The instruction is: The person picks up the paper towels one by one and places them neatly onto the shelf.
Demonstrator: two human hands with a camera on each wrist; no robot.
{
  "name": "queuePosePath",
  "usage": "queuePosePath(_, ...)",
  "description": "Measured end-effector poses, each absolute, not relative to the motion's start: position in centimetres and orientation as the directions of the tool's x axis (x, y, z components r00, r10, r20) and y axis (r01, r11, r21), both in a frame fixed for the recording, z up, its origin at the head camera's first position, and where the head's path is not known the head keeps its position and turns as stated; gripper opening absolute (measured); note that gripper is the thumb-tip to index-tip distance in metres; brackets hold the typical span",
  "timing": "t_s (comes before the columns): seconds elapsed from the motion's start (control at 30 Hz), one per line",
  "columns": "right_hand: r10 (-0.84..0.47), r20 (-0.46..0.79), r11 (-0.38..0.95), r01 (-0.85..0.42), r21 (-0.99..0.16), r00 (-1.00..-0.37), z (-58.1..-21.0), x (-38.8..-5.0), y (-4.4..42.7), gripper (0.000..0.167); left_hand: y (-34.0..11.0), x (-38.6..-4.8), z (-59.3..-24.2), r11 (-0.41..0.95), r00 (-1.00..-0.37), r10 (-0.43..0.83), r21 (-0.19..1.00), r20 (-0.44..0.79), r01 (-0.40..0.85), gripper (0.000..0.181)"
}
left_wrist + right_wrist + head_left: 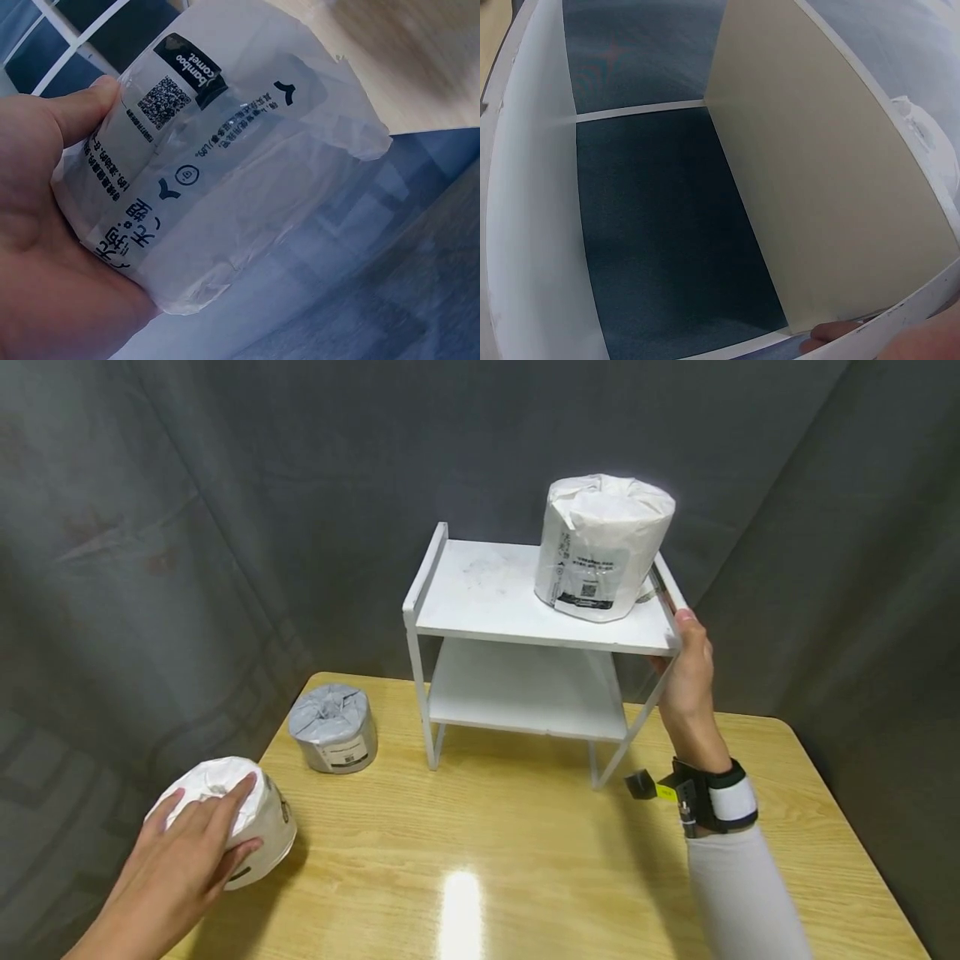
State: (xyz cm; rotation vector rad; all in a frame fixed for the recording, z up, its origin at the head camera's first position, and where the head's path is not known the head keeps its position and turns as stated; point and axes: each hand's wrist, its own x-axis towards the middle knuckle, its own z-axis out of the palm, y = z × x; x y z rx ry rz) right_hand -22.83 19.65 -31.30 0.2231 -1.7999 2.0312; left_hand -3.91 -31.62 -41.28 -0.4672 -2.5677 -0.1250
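My left hand [176, 852] grips a white paper-wrapped toilet roll [272, 833] from above, at the table's left edge. In the left wrist view this roll [262, 172] is tilted, its printed side with a QR code showing and the thumb against it. My right hand [690, 672] holds the right side of a white two-tier shelf [487, 585], thumb on the side rail and fingers partly hidden underneath. Another white wrapped toilet roll [603, 547] stands on the top tier, toward the right. The right wrist view looks between the two tiers, with fingertips [832, 330] under the upper board [802, 150].
A grey-wrapped toilet roll [333, 731] stands on the wooden table [420, 843], left of the shelf. Nothing lies on the visible part of the lower tier [525, 693]. Dark grey curtains [300, 510] hang behind and beside the table.
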Motion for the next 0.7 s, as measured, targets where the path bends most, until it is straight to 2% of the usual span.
queuePosePath(0.7, 0.171, 0.382, -0.079, -0.399, -0.914, -0.908, -31.3, -22.8, 19.8, 0.06, -32.5, -4.8, -36.0, 0.934, -0.814, 0.307, 0.01, 0.493, 0.358, 0.084)
